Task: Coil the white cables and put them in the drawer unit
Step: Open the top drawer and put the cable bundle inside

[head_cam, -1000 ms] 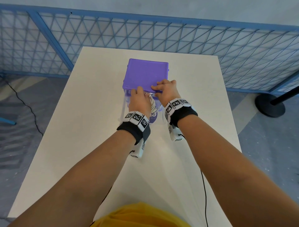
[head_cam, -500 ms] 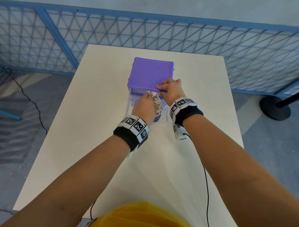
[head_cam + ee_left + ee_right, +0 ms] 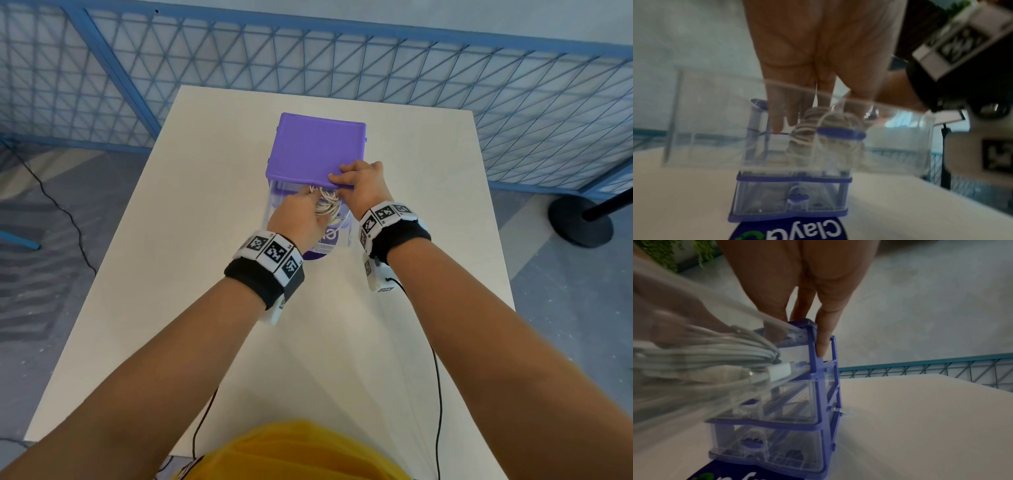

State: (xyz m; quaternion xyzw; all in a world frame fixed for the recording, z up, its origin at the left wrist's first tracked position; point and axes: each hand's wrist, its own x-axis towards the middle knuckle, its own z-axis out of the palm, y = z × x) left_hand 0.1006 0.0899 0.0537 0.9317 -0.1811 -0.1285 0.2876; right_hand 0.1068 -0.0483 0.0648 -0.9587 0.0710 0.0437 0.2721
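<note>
Our left hand (image 3: 296,222) grasps coiled white cables (image 3: 327,204) in the open drawer (image 3: 906,138); our right hand (image 3: 363,185) clamps the drawer unit (image 3: 315,147). Only the right wrist view shows their plug (image 3: 780,371).

A dark blue round sticker (image 3: 813,229) on the table (image 3: 684,186), under the drawer unit (image 3: 793,179), reads "ClayG", upside down in the left wrist view; the remaining letters are cut off.

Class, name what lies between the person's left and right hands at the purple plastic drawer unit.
A coiled bundle of white cables, held by the left hand, inside the clear pulled-out drawer: head view.
</note>
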